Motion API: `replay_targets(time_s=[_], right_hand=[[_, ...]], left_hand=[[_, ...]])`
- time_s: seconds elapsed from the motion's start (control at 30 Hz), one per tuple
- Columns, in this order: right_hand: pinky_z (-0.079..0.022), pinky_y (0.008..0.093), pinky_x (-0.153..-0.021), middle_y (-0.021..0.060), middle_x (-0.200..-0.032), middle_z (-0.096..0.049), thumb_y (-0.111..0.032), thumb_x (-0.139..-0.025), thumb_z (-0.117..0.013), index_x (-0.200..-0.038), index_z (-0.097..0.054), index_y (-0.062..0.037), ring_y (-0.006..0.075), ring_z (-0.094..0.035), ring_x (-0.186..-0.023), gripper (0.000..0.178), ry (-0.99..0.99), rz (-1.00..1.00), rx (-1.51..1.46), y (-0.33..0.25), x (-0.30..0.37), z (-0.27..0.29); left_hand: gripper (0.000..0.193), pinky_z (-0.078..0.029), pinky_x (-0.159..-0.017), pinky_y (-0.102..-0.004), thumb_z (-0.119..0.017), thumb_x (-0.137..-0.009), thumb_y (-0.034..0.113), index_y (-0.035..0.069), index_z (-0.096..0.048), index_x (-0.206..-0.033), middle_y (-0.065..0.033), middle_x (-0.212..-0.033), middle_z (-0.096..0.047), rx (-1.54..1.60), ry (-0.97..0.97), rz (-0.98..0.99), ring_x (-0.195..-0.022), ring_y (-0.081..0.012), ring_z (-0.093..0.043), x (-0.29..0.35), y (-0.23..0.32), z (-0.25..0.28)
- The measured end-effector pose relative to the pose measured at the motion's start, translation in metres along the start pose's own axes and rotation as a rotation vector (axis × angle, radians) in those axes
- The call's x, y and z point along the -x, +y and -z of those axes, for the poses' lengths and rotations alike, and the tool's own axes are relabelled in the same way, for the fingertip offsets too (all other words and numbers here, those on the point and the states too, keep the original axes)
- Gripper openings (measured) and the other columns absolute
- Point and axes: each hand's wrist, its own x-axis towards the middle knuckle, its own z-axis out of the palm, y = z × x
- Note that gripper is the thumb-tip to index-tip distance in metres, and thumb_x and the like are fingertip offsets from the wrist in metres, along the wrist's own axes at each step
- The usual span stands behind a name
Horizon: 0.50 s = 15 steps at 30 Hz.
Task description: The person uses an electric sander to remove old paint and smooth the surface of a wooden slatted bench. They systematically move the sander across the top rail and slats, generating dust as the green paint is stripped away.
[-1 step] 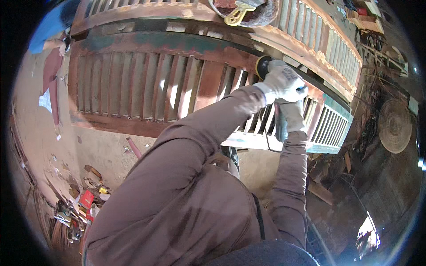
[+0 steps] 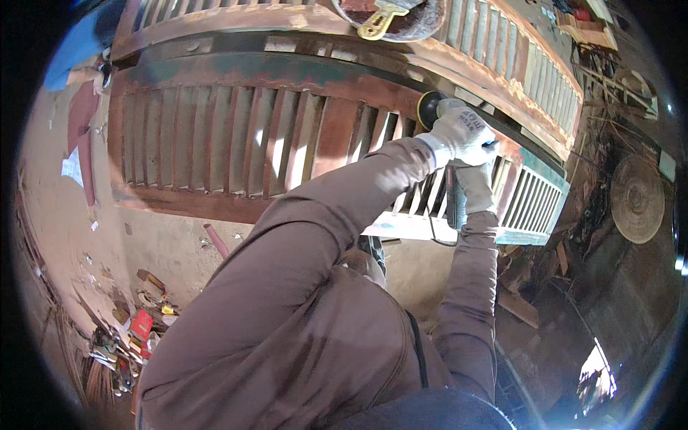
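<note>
A dark handheld power sander with a round disc pad (image 2: 428, 109) rests at the upper rail of a slatted wooden shutter (image 2: 337, 136). My left hand (image 2: 462, 135), in a whitish work glove, is wrapped round the sander's front just behind the pad. Behind it, my right hand (image 2: 476, 188), also gloved, grips the sander's body, its fingers partly hidden. A thin black cord hangs below the tool. The shutter's rail is bare reddish wood near the pad, with worn green paint left along the top and at the right end.
A second slatted shutter (image 2: 494, 86) lies just beyond. On it sits a round pan (image 2: 428, 27) with a yellow-handled putty knife (image 2: 375, 24). Scraps and a red item (image 2: 141, 325) litter the lower left. A round woven-looking disc (image 2: 637, 199) lies at right, and someone in blue shows at upper left.
The disc pad and my left hand have shifted slightly to the right along the rail. Both hands keep their hold on the sander.
</note>
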Motion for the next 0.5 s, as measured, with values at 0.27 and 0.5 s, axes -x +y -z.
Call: replay_targets(time_s=[0.27, 0.5], right_hand=[[-0.052, 0.0394, -0.102, 0.0166, -0.131, -0.067, -0.025, -0.092, -0.081, -0.137, -0.056, -0.0048, 0.029, -0.067, -0.12, 0.056, 0.075, 0.287, 0.446, -0.017, -0.008, -0.038], [-0.052, 0.0418, -0.105, 0.0182, -0.134, -0.065, -0.033, -0.09, -0.082, -0.141, -0.054, -0.0045, 0.0307, -0.065, -0.124, 0.065, 0.153, 0.228, 0.433, 0.022, 0.003, 0.049]], left_hand=[[0.032, -0.05, -0.066, -0.0452, -0.074, -0.088, 0.041, 0.015, -0.076, -0.069, -0.0061, -0.069, -0.071, -0.093, 0.264, -0.132, -0.067, -0.029, -0.07, 0.018, -0.02, 0.035], [0.035, -0.048, -0.062, -0.0473, -0.071, -0.09, 0.044, 0.018, -0.073, -0.067, -0.0066, -0.065, -0.068, -0.064, 0.109, -0.128, -0.061, -0.0298, -0.067, -0.024, 0.014, -0.048]])
